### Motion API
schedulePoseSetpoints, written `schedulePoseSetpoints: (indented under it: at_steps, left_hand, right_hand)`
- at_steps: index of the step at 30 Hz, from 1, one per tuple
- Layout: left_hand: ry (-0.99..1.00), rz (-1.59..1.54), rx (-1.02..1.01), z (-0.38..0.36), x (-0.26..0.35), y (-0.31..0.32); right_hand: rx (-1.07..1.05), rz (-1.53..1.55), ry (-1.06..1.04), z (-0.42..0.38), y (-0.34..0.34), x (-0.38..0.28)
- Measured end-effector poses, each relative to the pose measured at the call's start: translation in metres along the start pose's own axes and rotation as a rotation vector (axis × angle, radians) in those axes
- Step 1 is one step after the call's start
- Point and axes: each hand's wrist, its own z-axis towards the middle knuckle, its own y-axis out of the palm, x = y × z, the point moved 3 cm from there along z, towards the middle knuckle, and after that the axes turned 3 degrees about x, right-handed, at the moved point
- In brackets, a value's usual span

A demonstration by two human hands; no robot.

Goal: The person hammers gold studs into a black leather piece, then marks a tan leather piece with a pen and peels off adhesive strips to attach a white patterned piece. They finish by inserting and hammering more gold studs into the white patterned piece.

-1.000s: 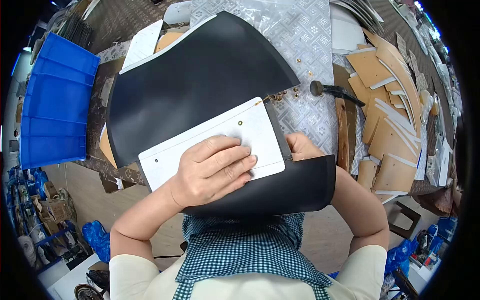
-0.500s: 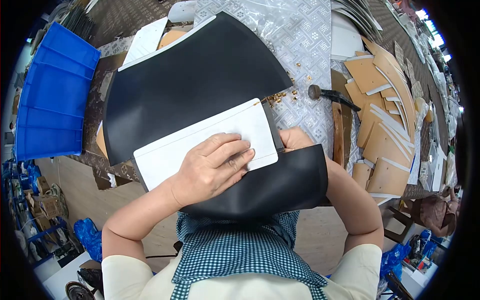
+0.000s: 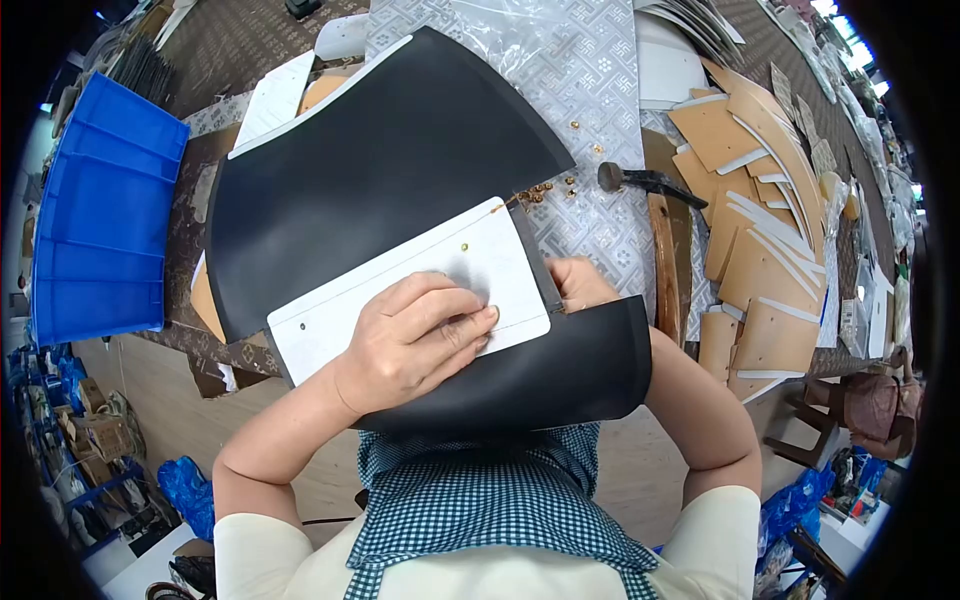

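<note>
A white rectangular panel (image 3: pixel 400 290) with rounded corners lies slanted across a large black sheet (image 3: pixel 390 160). Two small round spots show on the panel, one of them a brass-coloured stud (image 3: pixel 464 247). My left hand (image 3: pixel 415 340) rests on the panel's lower part, fingers curled and pressed together; what they hold, if anything, is hidden. At the panel's right end, my right hand (image 3: pixel 582 284) reaches in beside the black sheet's edge, its fingertips partly hidden under the material. Small brass pieces (image 3: pixel 535 192) lie just beyond the panel's upper right corner.
A hammer (image 3: pixel 650 182) lies right of the brass pieces, near a wooden strip (image 3: pixel 665 265). Tan panels with white edges (image 3: pixel 765 270) are piled at the right. A blue bin (image 3: pixel 105 215) stands at the left. Clear plastic (image 3: pixel 510 35) lies at the back.
The fingers of my left hand have drawn in and shifted slightly left, and the brass stud and a second spot now show on the white panel. The view has shifted slightly.
</note>
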Motion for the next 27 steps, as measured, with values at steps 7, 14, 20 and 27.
schedulePoseSetpoints:
  at_steps: [7,14,20,27]
  left_hand:
    - [-0.090,0.022,0.026,-0.001,0.018,-0.005]
    - [-0.122,-0.006,0.082,-0.007,0.022,-0.010]
    - [-0.180,0.154,0.121,-0.023,0.057,-0.017]
    - [-0.132,0.150,0.474,-0.033,0.076,-0.050]
  right_hand:
    - [0.153,0.172,0.107,-0.018,0.021,0.010]
    - [0.125,0.507,0.135,-0.018,0.036,0.047]
    - [0.147,0.812,0.073,-0.039,0.065,0.068]
    - [-0.060,0.515,-0.501,-0.031,0.110,0.009]
